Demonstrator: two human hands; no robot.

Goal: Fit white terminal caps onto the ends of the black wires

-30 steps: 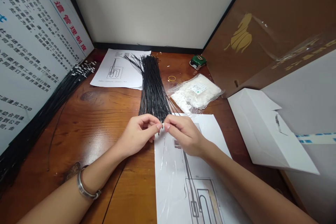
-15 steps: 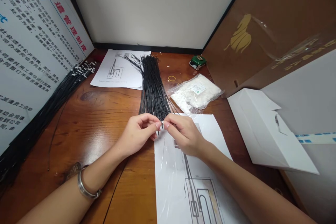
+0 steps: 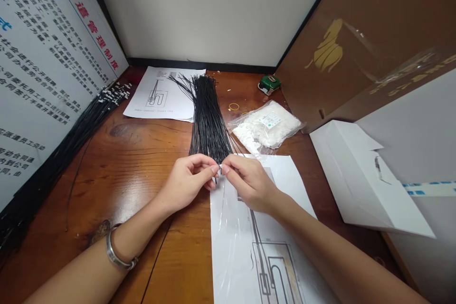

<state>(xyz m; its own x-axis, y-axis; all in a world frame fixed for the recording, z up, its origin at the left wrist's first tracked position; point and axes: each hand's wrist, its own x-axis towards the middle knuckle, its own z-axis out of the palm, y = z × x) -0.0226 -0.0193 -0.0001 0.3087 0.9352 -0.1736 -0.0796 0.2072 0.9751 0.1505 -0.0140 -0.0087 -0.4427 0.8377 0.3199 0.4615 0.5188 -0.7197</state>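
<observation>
A bundle of thin black wires (image 3: 210, 116) lies fanned out at the middle of the table, its near ends reaching my fingertips. Thumb and forefinger of my left hand (image 3: 190, 178) pinch a black wire, whose short dark end shows just below them. Close against it, my right hand (image 3: 251, 180) is pinched too, its fingertips almost touching the left ones. What sits between the right fingertips is too small to make out. Under my right hand lies a printed drawing sheet (image 3: 231, 247) with a glossy surface.
Left, a long bundle of black wires with white ends (image 3: 67, 135) leans along a printed board (image 3: 53, 23). Behind are another drawing sheet (image 3: 138, 104) and a green tape measure (image 3: 270, 84). To the right sit a clear bag of small white pieces (image 3: 270, 128) and a white box (image 3: 359, 175).
Both hands keep their pinch at nearly the same spot. Only tiny fingertip motion and a slight shift of the camera view show.
</observation>
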